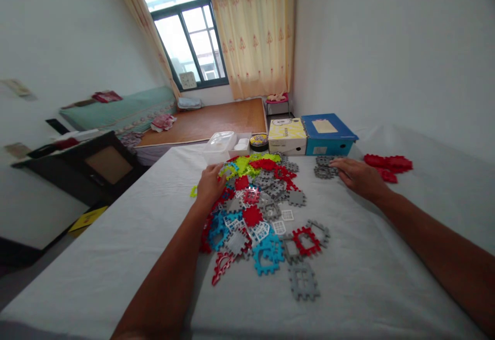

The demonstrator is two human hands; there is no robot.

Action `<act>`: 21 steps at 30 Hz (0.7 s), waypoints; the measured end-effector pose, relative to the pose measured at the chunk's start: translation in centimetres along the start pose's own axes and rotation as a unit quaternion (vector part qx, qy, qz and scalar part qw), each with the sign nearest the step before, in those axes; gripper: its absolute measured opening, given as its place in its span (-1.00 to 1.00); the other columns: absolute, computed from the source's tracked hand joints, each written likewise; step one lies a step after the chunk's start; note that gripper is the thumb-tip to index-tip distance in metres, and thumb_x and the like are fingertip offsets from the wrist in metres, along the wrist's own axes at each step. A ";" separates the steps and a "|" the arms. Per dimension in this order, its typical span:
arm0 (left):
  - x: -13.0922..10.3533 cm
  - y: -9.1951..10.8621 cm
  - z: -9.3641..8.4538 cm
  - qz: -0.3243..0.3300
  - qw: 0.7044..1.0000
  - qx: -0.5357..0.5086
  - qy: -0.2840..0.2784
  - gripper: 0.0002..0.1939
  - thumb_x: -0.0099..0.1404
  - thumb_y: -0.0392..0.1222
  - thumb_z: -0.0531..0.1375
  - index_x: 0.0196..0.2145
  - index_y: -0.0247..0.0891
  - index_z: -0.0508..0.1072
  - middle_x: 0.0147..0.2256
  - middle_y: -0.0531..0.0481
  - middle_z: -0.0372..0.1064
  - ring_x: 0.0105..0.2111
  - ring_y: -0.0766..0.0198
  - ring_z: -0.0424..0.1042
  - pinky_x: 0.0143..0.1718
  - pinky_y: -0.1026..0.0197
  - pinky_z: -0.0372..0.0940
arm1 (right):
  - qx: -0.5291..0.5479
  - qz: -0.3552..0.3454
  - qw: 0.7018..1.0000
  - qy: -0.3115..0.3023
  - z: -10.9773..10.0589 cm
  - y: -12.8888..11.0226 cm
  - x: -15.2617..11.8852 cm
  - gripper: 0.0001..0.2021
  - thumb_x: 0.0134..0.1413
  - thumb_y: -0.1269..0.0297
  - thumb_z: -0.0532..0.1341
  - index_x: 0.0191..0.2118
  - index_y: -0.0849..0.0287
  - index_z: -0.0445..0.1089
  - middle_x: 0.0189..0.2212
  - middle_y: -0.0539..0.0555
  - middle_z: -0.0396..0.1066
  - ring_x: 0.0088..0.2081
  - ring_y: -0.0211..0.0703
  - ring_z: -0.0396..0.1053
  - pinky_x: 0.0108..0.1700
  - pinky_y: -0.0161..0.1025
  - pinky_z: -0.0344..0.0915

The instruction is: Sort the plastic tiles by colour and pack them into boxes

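A heap of plastic interlocking building tiles (252,216) in red, grey, blue, white and yellow-green spreads over the table's middle. My left hand (211,184) rests against the heap's far left side, its fingers curled and partly hidden; what they hold, if anything, does not show. Off to the right, my right hand (359,176) reaches to a small stack of grey building tiles (325,172), thumb and fingers closed at its right edge. Red building tiles (388,162) are grouped beyond that hand. A grey window-shaped tile (303,281) lies nearest me.
Along the table's far edge stand a clear plastic container (219,143), a round black-and-yellow tin (259,143), a yellow-and-white box (286,136) and a blue box (328,133). A white cloth (127,249) covers the table. A wall (394,56) rises at the right.
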State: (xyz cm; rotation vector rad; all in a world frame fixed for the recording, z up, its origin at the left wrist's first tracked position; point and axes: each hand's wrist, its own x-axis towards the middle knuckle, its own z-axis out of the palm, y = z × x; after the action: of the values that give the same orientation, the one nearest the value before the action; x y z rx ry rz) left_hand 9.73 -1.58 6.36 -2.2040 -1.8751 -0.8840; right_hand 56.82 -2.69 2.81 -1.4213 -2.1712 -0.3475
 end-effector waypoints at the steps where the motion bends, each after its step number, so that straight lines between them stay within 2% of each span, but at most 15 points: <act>1: -0.1 0.1 0.2 0.028 1.000 0.005 -0.008 -0.59 0.30 -0.16 0.12 0.09 -0.19 0.42 0.04 -0.13 0.37 0.04 0.08 0.34 0.10 0.06 0.26 | 0.001 -0.002 1.000 -0.003 0.1 0.0 0.0 -0.66 0.14 0.37 0.06 0.00 0.11 0.44 0.04 0.11 0.44 0.03 0.01 0.41 0.05 -0.03 0.35; 5: -0.4 1.1 0.4 0.127 0.988 0.043 -0.081 -0.64 0.27 -0.01 0.20 -0.02 -0.15 0.52 0.12 -0.11 0.31 0.12 0.01 0.25 0.18 -0.02 0.18 | 0.011 -0.009 1.000 -0.016 0.3 -0.5 0.0 -0.65 0.14 0.37 0.05 0.00 0.09 0.44 0.04 0.10 0.44 0.03 -0.01 0.41 0.05 -0.04 0.35; 11: -1.2 2.3 0.5 0.109 0.978 0.105 -0.140 -0.65 0.17 0.09 0.28 -0.10 -0.02 0.56 0.23 -0.06 0.19 0.25 -0.12 0.06 0.18 -0.20 0.09 | 0.030 -0.027 0.998 -0.051 0.6 -1.7 0.1 -0.66 0.13 0.38 0.06 -0.02 0.06 0.44 0.04 0.07 0.45 0.02 -0.04 0.42 0.05 -0.06 0.35; 17: -1.6 2.1 1.8 0.129 0.975 0.122 -0.134 -0.76 0.28 -0.03 0.19 -0.13 -0.05 0.57 0.18 -0.09 0.26 0.24 -0.11 0.09 0.18 -0.23 0.03 | 0.030 -0.042 0.997 -0.060 0.6 -1.8 0.1 -0.66 0.13 0.40 0.06 -0.02 0.07 0.43 0.03 0.09 0.45 -0.01 -0.05 0.43 0.05 -0.07 0.35; 21: -1.3 2.7 1.0 0.126 0.983 0.104 -0.084 -0.81 0.29 -0.14 0.17 -0.20 -0.08 0.57 0.09 -0.07 0.35 0.18 -0.05 0.17 0.17 -0.17 0.05 | 0.045 -0.039 0.997 -0.055 0.2 -2.3 0.2 -0.67 0.12 0.40 0.07 -0.04 0.06 0.45 0.01 0.09 0.47 -0.02 -0.03 0.43 0.04 -0.06 0.35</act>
State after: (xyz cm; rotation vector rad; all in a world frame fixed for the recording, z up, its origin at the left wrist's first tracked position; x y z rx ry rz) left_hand 12.48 -2.88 5.58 -2.3746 -1.6145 -0.4518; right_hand 54.60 -3.43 2.93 -1.3371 -2.3041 -0.1998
